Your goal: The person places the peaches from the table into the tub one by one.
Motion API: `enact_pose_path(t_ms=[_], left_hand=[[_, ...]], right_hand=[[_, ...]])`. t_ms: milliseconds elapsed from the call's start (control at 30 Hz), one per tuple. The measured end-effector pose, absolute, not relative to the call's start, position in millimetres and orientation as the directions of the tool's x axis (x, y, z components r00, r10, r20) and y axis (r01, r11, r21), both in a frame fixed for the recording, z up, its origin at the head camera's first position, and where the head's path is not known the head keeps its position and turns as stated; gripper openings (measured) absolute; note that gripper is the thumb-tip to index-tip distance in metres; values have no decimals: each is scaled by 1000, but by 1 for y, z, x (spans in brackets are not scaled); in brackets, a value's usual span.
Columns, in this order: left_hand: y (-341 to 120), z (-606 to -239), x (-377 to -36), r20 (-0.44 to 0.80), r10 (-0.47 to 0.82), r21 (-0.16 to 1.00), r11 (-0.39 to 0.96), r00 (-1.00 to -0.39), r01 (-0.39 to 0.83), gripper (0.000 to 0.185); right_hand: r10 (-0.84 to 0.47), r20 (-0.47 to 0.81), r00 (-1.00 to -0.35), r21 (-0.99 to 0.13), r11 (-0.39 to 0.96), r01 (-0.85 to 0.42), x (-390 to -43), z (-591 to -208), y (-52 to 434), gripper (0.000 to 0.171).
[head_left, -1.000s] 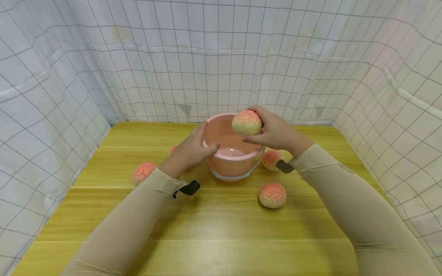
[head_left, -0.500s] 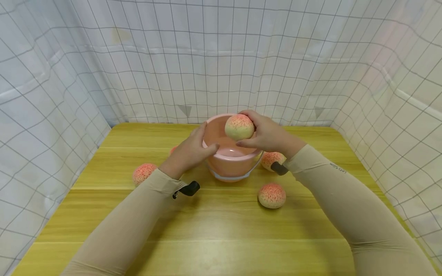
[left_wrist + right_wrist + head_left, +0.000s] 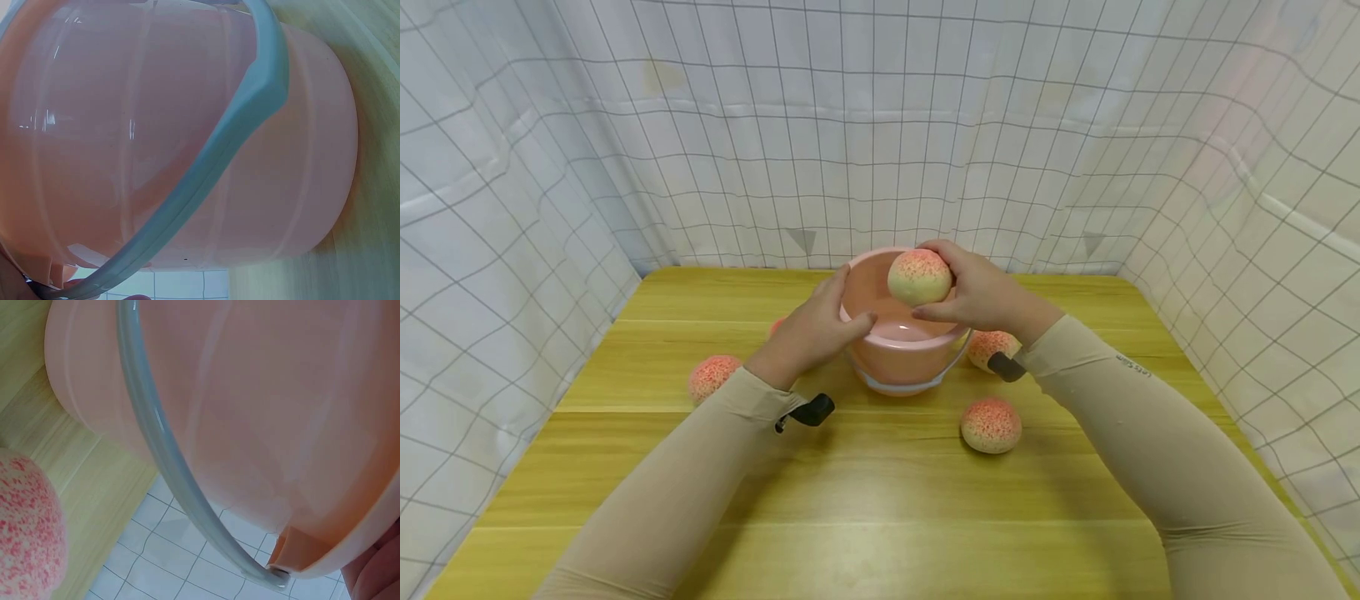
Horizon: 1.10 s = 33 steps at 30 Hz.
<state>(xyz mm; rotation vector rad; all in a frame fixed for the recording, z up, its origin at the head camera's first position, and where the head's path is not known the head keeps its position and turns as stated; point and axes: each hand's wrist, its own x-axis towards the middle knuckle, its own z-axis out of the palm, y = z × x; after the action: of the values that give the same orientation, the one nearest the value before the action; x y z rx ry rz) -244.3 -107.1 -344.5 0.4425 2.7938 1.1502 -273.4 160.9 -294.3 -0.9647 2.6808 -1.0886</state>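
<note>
- Right hand (image 3: pixel 981 293): fingers curled round a peach (image 3: pixel 919 276), thumb underneath, firm hold. Peach sits directly above the open mouth of the bucket (image 3: pixel 898 354), toward the far-right part of the rim, not touching it.
- Left hand (image 3: pixel 816 325): on the bucket's left rim, thumb hooked over the edge into the mouth, fingers wrapped on the outer wall. It grips the bucket.
- Key relation: peach is straight over the bucket interior, so the way in is plain down. Peach is roughly round, no long axis to speak of; red-speckled top faces up.
- Both forearms come in from the near edge and converge on the bucket; right wrist slightly raised, left wrist low near the bench (image 3: pixel 880 500).
- Bucket: pink, upright, mid-bench toward the back. Grey-blue handle (image 3: pixel 237 144) is folded down against the wall; the right wrist view shows it too (image 3: pixel 156 444). Inside looks empty as far as visible.
- Loose peaches on the bench: one left of the bucket (image 3: pixel 712 374), one just right behind the right wrist (image 3: pixel 992 346), one nearer the front right (image 3: pixel 991 424). A sliver of another shows behind the left hand, mostly hidden.
- Gridded white cloth (image 3: pixel 880 125) walls in three sides.
</note>
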Motion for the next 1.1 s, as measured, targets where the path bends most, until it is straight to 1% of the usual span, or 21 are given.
enact_pose_path(t_ms=[167,433,633,867,1100], left_hand=[[-107,-344,-244,27,306,697,677,-952,237,100],[-107,-345,-244,36,295,683,690,-955,239,99],[-107,-345,-244,39,293,682,691,-955,240,99],[-108,-346,-243,44,291,685,688,-956,241,100],[-107,-345,-243,38,288,681,693,-957,236,100]], right_hand=[[-583,141,-800,-655,551,-517,-274,-295,162,80],[-584,147,-798,-663,540,-518,-275,-298,162,78],[-570,185,-801,-649,541,-535,-275,-298,163,79],[-567,183,-803,-627,562,-539,-273,-296,165,85],[-521,138,-842,-602,631,-489,-270,-294,170,95]])
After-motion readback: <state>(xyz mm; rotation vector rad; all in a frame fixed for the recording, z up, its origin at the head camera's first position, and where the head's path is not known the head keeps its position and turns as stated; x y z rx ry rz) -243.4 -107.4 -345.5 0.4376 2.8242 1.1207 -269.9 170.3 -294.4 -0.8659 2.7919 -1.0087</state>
